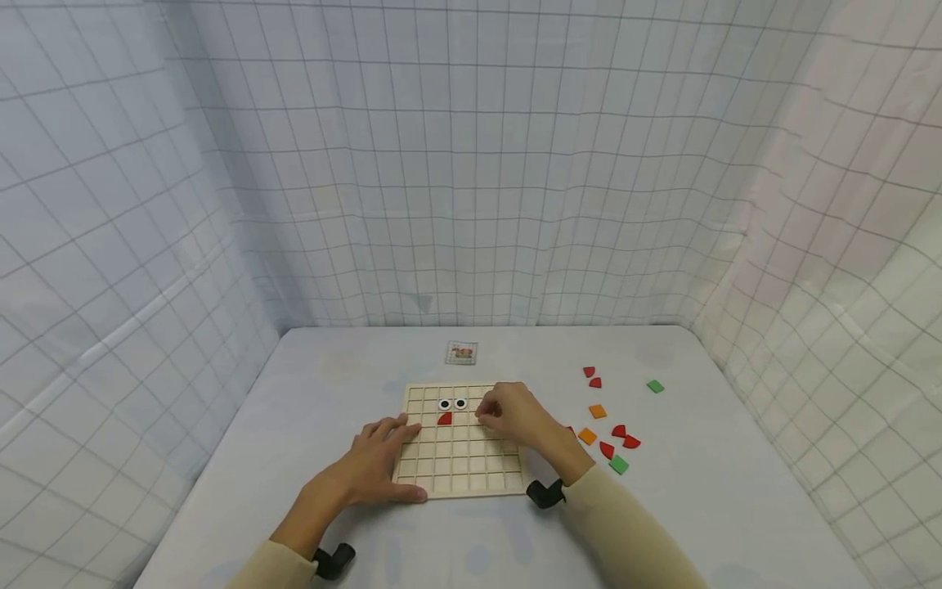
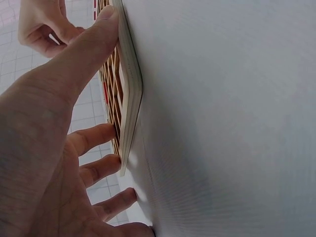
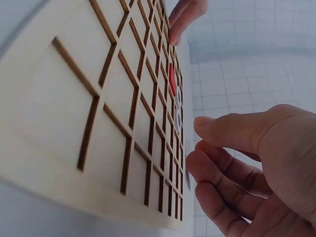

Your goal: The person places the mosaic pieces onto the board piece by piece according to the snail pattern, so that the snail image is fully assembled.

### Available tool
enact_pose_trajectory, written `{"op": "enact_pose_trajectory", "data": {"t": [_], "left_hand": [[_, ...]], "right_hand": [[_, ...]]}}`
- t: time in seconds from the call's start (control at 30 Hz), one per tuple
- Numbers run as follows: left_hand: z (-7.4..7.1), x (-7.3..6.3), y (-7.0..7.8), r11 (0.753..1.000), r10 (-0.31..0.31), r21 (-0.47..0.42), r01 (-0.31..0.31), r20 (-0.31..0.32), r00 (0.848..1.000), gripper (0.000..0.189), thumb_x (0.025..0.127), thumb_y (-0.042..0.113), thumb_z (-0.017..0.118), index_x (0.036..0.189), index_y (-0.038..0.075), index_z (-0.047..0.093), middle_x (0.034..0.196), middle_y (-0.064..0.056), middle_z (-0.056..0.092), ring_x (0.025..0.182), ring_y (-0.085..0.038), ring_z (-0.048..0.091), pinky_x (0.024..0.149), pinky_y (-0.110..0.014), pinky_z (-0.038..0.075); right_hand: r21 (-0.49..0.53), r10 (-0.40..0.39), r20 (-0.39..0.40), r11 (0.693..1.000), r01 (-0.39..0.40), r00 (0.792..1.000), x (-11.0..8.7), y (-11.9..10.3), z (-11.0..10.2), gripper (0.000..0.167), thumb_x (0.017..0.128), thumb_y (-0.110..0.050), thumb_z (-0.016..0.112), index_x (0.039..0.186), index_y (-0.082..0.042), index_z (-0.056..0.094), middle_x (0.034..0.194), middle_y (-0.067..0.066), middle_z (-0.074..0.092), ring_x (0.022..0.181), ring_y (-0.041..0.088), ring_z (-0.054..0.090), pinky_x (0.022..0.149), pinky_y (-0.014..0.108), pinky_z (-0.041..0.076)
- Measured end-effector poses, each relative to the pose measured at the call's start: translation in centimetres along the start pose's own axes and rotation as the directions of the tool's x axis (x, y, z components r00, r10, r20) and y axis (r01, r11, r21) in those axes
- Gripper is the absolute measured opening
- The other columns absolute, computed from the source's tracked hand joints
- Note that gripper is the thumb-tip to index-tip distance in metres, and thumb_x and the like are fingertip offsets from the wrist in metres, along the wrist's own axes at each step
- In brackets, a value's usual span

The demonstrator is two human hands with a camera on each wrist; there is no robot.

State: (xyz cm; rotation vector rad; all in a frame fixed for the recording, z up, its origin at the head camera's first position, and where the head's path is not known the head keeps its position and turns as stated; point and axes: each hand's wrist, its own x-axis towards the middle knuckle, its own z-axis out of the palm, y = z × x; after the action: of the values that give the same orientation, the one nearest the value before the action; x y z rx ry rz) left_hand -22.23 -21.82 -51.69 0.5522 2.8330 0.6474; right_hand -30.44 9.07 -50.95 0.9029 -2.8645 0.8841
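A pale wooden grid board (image 1: 460, 470) lies on the table, divided into square cells by raised ribs. Two white eye-like tiles with black centres (image 1: 459, 403) sit side by side in its upper part. Just below the left one is a red quarter-round tile (image 1: 445, 419). My left hand (image 1: 379, 462) rests with spread fingers on the board's left side, its thumb on the near edge. Over the board's upper right is my right hand (image 1: 511, 413), thumb and fingertips close together. No piece shows between them in the right wrist view; one could be hidden.
Right of the board lie loose red quarter-round pieces (image 1: 607, 450), orange squares (image 1: 598, 411) and green squares (image 1: 656, 386). A small picture card (image 1: 462, 352) lies behind the board. Grid-patterned white curtains (image 1: 471, 164) enclose the table at the back and sides.
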Motion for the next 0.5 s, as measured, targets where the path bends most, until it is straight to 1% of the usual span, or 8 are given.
{"op": "enact_pose_trajectory", "data": {"t": [0.17,0.27,0.3,0.37,0.43,0.5], "left_hand": [[0.0,0.0,0.0,1.0,0.026,0.01,-0.026,-0.017,1.0,0.119,0.082,0.071,0.099,0.173,0.01,0.052,0.181,-0.027,0.045,0.158,-0.064,0.045,0.121,-0.086,0.042],[0.0,0.0,0.1,1.0,0.016,0.001,-0.016,-0.005,1.0,0.12,0.082,0.07,0.1,0.174,0.01,0.051,0.182,-0.027,0.043,0.159,-0.064,0.044,0.123,-0.086,0.04],[-0.1,0.0,0.2,1.0,0.005,-0.014,-0.005,0.003,1.0,0.12,0.082,0.069,0.101,0.174,0.01,0.051,0.183,-0.027,0.042,0.161,-0.065,0.042,0.126,-0.086,0.038],[-0.1,0.0,0.3,1.0,-0.005,-0.016,0.005,0.012,1.0,0.12,0.083,0.067,0.101,0.175,0.01,0.05,0.184,-0.026,0.041,0.161,-0.064,0.042,0.126,-0.086,0.038],[-0.1,-0.1,0.4,1.0,-0.014,-0.013,0.014,0.017,1.0,0.119,0.083,0.067,0.101,0.175,0.011,0.05,0.185,-0.025,0.041,0.162,-0.064,0.042,0.127,-0.085,0.038],[-0.2,-0.1,0.4,1.0,-0.01,-0.006,0.01,0.013,1.0,0.118,0.083,0.065,0.102,0.175,0.011,0.05,0.185,-0.025,0.041,0.161,-0.063,0.043,0.126,-0.086,0.038]], "right_hand": [[-0.016,0.073,0.004,0.997,-0.073,0.997,-2.0,0.9,-1.5,0.003,0.104,-0.014,0.09,0.103,-0.011,0.088,0.096,-0.004,0.077,0.085,0.009,0.061,0.077,0.025,0.054],[-0.029,0.111,0.0,0.993,-0.111,0.994,-3.2,1.5,-2.2,0.005,0.102,-0.014,0.092,0.105,-0.014,0.088,0.097,-0.004,0.076,0.084,0.009,0.061,0.073,0.023,0.054],[-0.032,0.121,0.0,0.992,-0.121,0.993,-3.6,1.8,-2.4,0.006,0.102,-0.014,0.092,0.106,-0.015,0.088,0.098,-0.003,0.075,0.083,0.009,0.061,0.072,0.023,0.054],[-0.043,0.141,-0.001,0.989,-0.14,0.99,-4.3,2.4,-2.9,0.009,0.101,-0.016,0.093,0.109,-0.015,0.089,0.101,-0.003,0.076,0.083,0.009,0.061,0.07,0.023,0.054],[-0.056,0.165,-0.004,0.985,-0.165,0.986,-5.0,3.0,-3.3,0.014,0.1,-0.019,0.094,0.113,-0.017,0.089,0.104,-0.004,0.076,0.084,0.009,0.061,0.071,0.023,0.054],[-0.069,0.181,-0.01,0.981,-0.181,0.984,-5.7,3.7,-3.8,0.02,0.099,-0.024,0.096,0.116,-0.018,0.089,0.107,-0.003,0.077,0.087,0.009,0.061,0.073,0.024,0.054]]}}
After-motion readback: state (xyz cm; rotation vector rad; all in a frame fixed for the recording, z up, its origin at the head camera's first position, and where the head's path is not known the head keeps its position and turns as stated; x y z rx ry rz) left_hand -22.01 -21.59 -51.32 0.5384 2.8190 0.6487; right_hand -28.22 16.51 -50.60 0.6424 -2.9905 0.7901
